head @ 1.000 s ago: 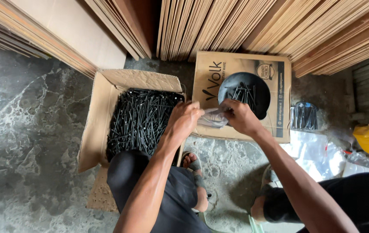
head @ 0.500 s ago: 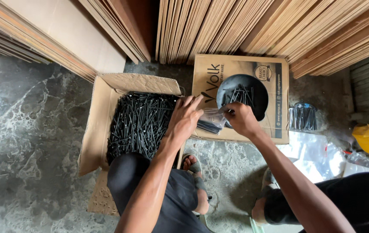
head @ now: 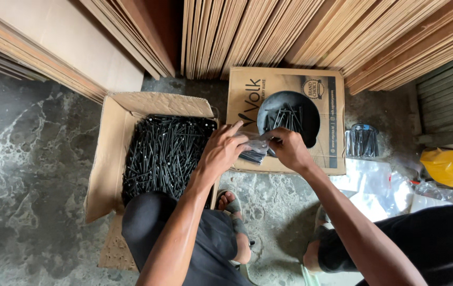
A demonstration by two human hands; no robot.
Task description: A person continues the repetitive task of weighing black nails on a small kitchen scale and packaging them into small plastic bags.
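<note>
Clear plastic bag (head: 255,144) of black nails, clamped in both hands' grip, left hand (head: 222,151) and right hand (head: 289,150), between brown cartons.

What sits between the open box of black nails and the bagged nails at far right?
Head view: a closed cardboard box carrying a dark bowl of nails, between the open box and the bagged nails.

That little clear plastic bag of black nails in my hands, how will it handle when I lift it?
The bag looks thin and crumpled between the left hand and right hand, so probably floppy. Packed with nails, it is likely heavy for its size. Sharp points may pierce the film.
</note>
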